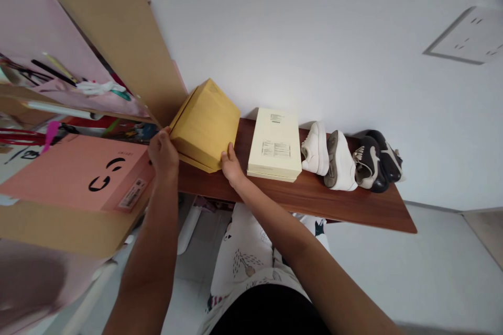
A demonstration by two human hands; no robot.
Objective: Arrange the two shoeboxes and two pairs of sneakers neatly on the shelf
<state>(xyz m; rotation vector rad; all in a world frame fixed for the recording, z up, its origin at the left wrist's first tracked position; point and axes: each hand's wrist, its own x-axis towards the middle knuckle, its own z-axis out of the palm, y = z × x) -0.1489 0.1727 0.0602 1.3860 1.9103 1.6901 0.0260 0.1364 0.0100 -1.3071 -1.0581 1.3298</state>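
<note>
A yellow-brown cardboard box (206, 123) sits tilted on the left end of a dark wooden shelf (314, 201). My left hand (162, 153) grips its left side, fingers curled round the edge. My right hand (231, 163) holds its lower right corner, thumb up against the side. The box's front edge rests on the shelf while its back is raised. A cream box (275, 144) lies flat just to the right of my right hand.
A pair of white sneakers (328, 152) and a pair of black sneakers (377, 159) stand in a row further right on the shelf. A pink box (78, 172) lies on a wooden shelf unit at left. White wall behind, pale floor below.
</note>
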